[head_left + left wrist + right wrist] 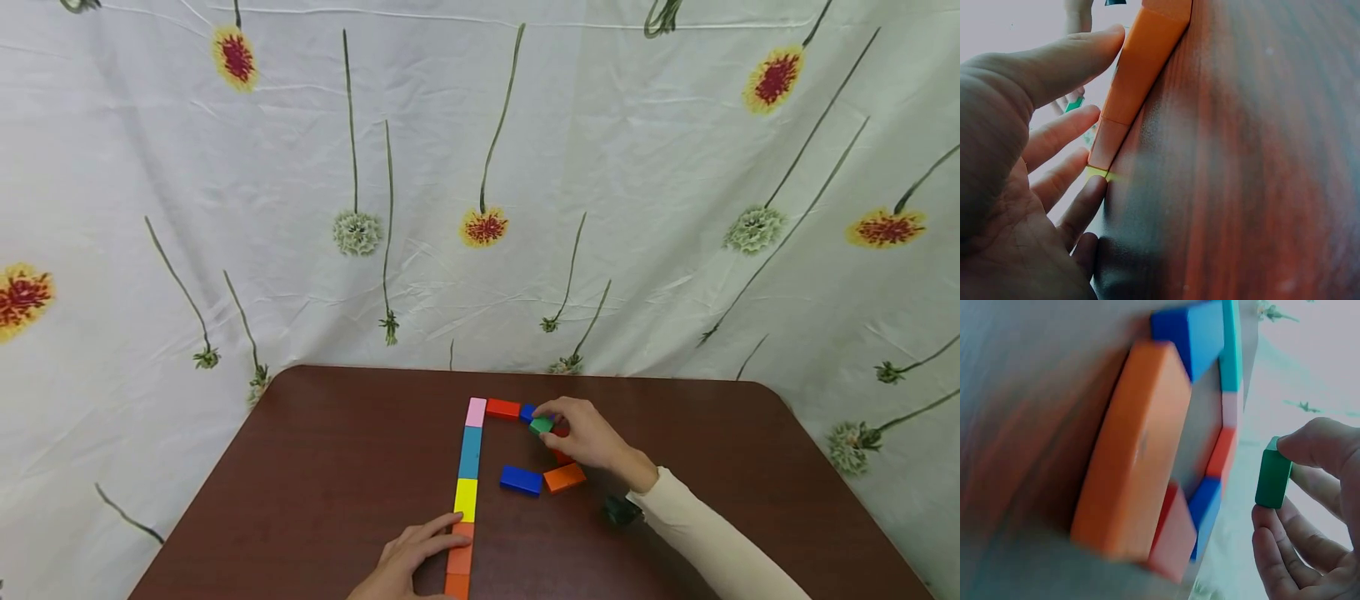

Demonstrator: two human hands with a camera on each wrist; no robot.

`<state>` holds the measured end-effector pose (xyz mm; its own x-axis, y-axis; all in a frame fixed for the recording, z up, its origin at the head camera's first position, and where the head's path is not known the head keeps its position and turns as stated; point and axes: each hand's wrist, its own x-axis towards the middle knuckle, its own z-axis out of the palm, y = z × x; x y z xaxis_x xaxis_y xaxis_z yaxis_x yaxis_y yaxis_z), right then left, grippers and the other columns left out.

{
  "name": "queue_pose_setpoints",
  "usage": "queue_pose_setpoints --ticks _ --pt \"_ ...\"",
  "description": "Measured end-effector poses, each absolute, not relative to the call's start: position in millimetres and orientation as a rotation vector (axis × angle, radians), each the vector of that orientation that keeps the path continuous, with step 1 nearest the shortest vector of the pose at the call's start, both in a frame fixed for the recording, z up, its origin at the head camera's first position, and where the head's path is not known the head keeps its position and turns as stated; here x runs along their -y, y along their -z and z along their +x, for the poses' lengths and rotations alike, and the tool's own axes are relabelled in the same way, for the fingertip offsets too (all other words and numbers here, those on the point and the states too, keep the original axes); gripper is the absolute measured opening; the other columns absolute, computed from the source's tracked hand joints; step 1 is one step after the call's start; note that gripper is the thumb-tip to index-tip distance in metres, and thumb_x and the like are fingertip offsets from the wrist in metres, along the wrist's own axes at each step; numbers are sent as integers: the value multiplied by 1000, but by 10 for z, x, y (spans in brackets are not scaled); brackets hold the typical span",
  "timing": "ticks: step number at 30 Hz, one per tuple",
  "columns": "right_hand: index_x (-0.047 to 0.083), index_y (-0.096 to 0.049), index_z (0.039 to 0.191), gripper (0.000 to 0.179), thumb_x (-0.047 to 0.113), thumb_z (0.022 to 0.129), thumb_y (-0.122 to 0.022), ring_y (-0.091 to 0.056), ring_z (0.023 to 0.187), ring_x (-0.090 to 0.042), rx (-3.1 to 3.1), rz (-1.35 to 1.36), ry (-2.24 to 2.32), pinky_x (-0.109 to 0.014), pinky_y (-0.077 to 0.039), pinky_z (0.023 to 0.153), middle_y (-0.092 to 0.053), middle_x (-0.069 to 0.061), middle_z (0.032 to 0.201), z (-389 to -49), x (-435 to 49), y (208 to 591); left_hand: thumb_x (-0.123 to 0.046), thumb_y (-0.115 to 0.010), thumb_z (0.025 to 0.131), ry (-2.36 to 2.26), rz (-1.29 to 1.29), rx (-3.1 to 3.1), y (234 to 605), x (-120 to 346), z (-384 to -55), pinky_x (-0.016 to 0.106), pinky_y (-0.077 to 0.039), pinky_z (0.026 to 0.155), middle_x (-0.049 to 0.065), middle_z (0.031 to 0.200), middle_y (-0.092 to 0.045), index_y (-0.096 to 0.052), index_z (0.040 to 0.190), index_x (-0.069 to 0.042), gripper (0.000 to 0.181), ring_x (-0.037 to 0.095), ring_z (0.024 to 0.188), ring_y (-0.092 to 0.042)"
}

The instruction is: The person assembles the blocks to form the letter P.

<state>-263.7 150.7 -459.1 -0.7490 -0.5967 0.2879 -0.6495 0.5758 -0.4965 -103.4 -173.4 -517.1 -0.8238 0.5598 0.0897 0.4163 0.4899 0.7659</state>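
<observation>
My right hand (pixel 588 433) pinches a small green block (pixel 1272 475) between thumb and fingers, held off the table in the right wrist view. Beneath and around it a curve of blocks lies on the table: a red block (pixel 503 409), a partly hidden blue block (pixel 527 412), another red block partly behind the hand, an orange block (pixel 564 477) and a blue block (pixel 521 481). On the left, a straight row has a pink block (pixel 476 412), a teal block (pixel 469 452), a yellow block (pixel 465 500) and orange blocks (pixel 460 554). My left hand (pixel 405 560) rests fingertips along its near end, fingers extended.
The dark brown wooden table (pixel 337 450) has rounded far corners. Behind it hangs a white flowered cloth (pixel 427 167). A dark object (pixel 621 510) sits by the right sleeve's cuff.
</observation>
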Motion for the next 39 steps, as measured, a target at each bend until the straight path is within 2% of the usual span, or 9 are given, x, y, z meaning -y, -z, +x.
queue_pose_setpoints --ticks 5,12,22,30,39 --pt "7 -70 117 28 13 90 -74 -65 89 -22 2719 1115 -948 -35 -57 77 -69 -5 106 -2549 -1326 4609 -35 -77 88 -1236 830 -2552 5150 1731 -1043 61 -36 85 14 152 -45 -58 140 -26 56 26 124 -43" --pt "10 -71 119 29 15 91 -73 -64 93 -15 2749 1146 -952 -30 -55 83 -71 1 110 -2422 -1100 4661 -35 -76 90 -1235 822 -2542 5167 1730 -1051 64 -36 85 14 153 -45 -58 141 -27 55 27 124 -44" --pt "9 -69 119 32 18 88 -77 -63 91 -13 2783 1132 -987 -25 -54 81 -71 1 108 -2228 -847 4813 -34 -76 90 -1258 871 -2541 5203 1746 -1030 62 -38 84 14 152 -46 -57 141 -27 55 21 123 -45" --pt "12 -70 119 33 24 89 -77 -58 91 -8 2820 1120 -897 -26 -51 82 -72 3 108 -2221 -793 4818 -32 -76 90 -1266 880 -2549 5181 1743 -1024 62 -37 84 15 152 -46 -57 142 -26 55 18 123 -45" --pt "13 -69 120 34 26 88 -77 -55 92 -10 2883 1063 -841 -25 -50 80 -71 1 112 -2215 -815 4841 -33 -75 90 -1251 864 -2554 5180 1737 -1029 63 -37 84 14 152 -46 -57 141 -27 54 23 123 -45"
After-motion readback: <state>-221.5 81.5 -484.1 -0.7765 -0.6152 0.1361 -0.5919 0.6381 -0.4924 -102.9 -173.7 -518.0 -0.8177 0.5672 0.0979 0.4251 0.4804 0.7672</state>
